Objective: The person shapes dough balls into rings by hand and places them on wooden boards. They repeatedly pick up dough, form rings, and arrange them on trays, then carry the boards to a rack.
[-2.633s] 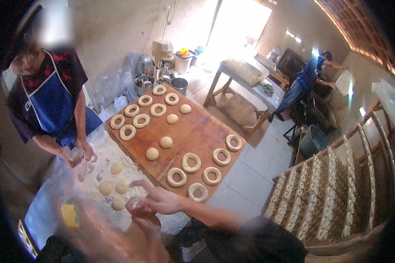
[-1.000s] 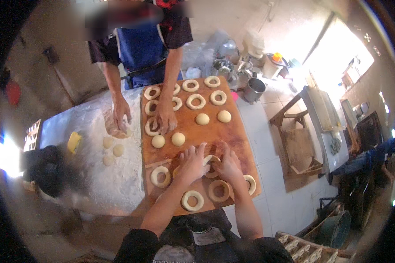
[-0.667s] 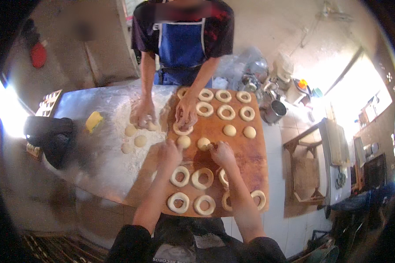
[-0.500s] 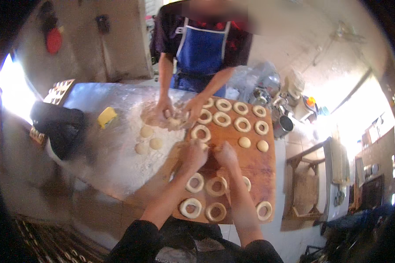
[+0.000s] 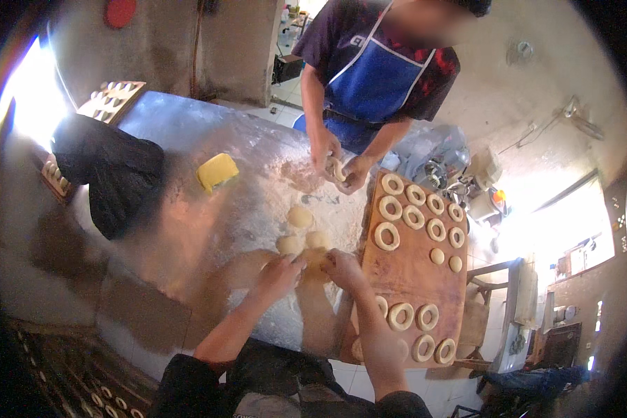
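Note:
My left hand (image 5: 280, 274) is low over the floured table (image 5: 258, 209), fingers curled in, just below a pale dough ball (image 5: 289, 244). To its right my right hand (image 5: 345, 270) is also closed, its fingertips near another dough ball (image 5: 318, 240). Whether either hand pinches a piece of dough is hidden by the fingers and the shadow. A third dough ball (image 5: 299, 216) lies a little farther off. Right of my hands is a wooden board (image 5: 414, 279) bearing several dough rings (image 5: 401, 316) and two small dough balls (image 5: 437, 256). My right forearm covers part of its near end.
Across the table a person in a blue apron (image 5: 373, 76) holds a dough ring (image 5: 336, 169) in both hands. A yellow block (image 5: 217, 172) and a black cloth-like bundle (image 5: 108, 174) lie to the left. Metal pots (image 5: 435, 174) stand beyond the board.
Both my hands have moved left from the wooden board to the floured table by the dough balls. The other person has lifted dough off the table, now a ring. The view has shifted.

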Action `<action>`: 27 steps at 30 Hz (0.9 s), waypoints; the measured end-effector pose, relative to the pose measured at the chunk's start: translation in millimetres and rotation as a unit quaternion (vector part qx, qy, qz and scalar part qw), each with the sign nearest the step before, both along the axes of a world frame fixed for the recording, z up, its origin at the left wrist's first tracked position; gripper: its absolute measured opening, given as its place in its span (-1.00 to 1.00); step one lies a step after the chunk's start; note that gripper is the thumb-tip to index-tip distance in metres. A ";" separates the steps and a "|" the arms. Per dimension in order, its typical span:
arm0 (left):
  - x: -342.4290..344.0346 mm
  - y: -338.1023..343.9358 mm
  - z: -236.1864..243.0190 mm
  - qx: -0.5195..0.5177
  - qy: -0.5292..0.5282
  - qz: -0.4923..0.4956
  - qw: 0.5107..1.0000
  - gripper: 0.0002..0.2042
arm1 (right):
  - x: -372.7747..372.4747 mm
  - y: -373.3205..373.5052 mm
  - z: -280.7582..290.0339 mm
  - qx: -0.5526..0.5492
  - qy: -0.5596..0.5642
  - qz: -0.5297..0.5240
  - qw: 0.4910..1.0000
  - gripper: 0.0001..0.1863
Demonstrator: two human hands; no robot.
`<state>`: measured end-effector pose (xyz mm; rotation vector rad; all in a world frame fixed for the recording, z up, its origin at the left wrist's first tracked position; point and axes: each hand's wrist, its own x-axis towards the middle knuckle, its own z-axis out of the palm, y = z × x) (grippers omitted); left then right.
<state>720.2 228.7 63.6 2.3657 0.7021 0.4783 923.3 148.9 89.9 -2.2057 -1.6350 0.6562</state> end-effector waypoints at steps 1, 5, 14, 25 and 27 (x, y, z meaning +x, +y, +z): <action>-5.1 0.3 1.1 0.076 0.006 0.022 0.997 -0.77 | -9.2 -3.2 -4.9 0.033 -0.069 -0.007 0.997 -0.63; -8.3 -5.0 43.2 0.000 -0.009 0.107 0.994 -0.82 | -14.6 2.4 -21.8 0.057 -0.176 -0.015 0.983 -0.61; 9.1 1.3 54.7 -0.291 -0.064 -0.014 0.954 -0.68 | -36.8 -25.0 69.1 0.137 0.498 -0.131 0.846 -0.62; 24.8 2.1 102.8 -0.299 -0.169 -0.072 0.936 -0.74 | -65.3 -33.4 88.0 0.243 0.237 -0.272 0.900 -0.34; 31.1 -8.0 104.5 -0.205 -0.133 -0.074 0.967 -0.74 | -53.4 -17.6 51.5 0.280 -0.039 -0.299 0.911 -0.28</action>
